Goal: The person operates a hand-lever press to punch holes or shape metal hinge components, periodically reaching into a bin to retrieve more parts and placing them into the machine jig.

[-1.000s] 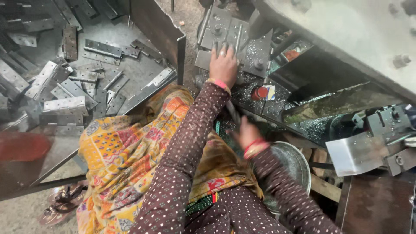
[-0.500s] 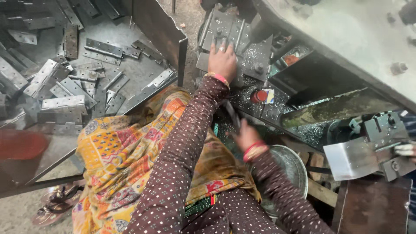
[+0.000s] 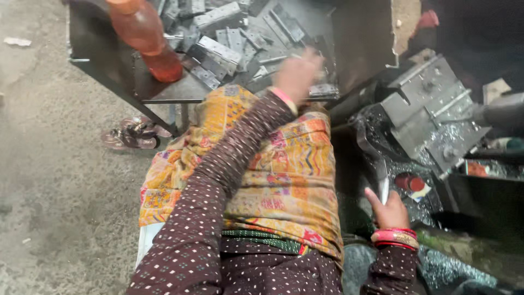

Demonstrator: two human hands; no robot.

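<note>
The left hand point(image 3: 297, 74), blurred, fingers unreadable, reaches the flat grey metal hinge plates point(image 3: 229, 35) heaped on the dark tabletop point(image 3: 164, 90); beside it, the right hand point(image 3: 388, 210) grips a thin metal lever point(image 3: 383, 183); none looks lifted yet.

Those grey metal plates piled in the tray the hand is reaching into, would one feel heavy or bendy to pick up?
Probably stiff: the metal plates look thick and flat, none bent. Likely heavy for their size, being solid metal. Their bare flat faces may be slippery, and the left hand would find them jumbled, overlapping in the tray.
</note>
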